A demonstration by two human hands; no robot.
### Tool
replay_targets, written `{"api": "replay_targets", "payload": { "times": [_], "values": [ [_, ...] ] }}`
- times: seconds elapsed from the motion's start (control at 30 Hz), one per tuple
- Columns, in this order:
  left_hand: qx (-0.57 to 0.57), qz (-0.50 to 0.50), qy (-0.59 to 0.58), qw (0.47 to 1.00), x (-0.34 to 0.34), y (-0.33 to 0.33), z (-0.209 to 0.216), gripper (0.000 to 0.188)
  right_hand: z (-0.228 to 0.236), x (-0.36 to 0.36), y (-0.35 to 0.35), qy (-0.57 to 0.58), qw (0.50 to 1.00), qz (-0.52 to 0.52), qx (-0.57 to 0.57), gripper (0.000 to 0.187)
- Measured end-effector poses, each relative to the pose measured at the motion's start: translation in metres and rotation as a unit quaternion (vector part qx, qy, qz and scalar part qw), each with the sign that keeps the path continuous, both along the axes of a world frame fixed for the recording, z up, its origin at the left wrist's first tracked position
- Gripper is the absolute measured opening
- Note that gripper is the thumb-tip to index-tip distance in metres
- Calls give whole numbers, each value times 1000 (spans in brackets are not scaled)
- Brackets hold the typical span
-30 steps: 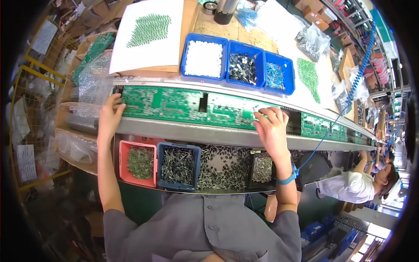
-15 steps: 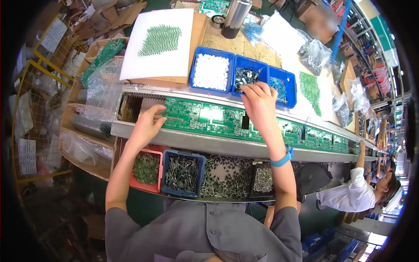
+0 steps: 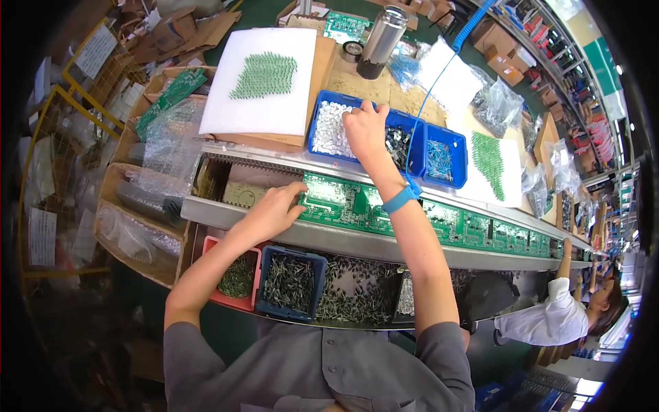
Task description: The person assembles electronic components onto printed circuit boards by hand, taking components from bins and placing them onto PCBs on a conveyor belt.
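My left hand [image 3: 276, 210] is at the left end of a long green circuit board [image 3: 336, 200], its curled finger and thumb against the board's edge. The board lies in a metal rail, in line with further green boards [image 3: 473, 229]. My right hand [image 3: 367, 130] is over a blue bin of white parts [image 3: 331, 130], near the divide with the bin of dark parts [image 3: 397, 144]. Its fingers are bent together and their tips are hidden, so what they hold does not show. A blue band [image 3: 400, 198] circles my right wrist, with a coiled blue cord running upward.
A third blue bin [image 3: 439, 158] holds blue leaded parts. White foam sheets [image 3: 264, 113] carry rows of small green parts. Below the rail stand a red bin [image 3: 237, 278] and a dark blue bin [image 3: 290, 281] of leaded parts. A steel flask [image 3: 382, 42] stands behind. A co-worker [image 3: 556, 309] sits at right.
My right hand has moved left from the dark parts to the white parts bin. My left hand and the circuit board have shifted right along the rail.
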State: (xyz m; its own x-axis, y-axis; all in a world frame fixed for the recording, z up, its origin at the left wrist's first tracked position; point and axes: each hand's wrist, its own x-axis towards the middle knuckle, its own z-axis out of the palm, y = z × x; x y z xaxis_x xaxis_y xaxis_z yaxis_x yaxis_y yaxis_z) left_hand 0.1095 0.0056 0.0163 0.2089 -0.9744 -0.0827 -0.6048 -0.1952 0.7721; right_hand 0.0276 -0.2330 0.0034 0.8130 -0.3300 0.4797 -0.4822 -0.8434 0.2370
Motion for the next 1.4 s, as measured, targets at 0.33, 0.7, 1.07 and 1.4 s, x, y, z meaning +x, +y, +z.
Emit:
{"api": "replay_targets", "payload": {
  "times": [0.33,0.7,1.07,1.4],
  "values": [
    [-137,46,-218,965,10,-78,16,10,-1,1,-4,21,1000,6,8,7],
    [-157,50,-462,872,20,-136,3,8,-3,-4,-7,9,999,44,5,6],
    [-191,58,-436,878,28,-143,-2,9,26,-50,26,-150,962,95,206,10],
    [-274,67,-335,899,29,-147,-7,6,20,-137,57,-55,895,83,436,16]
  ]
}}
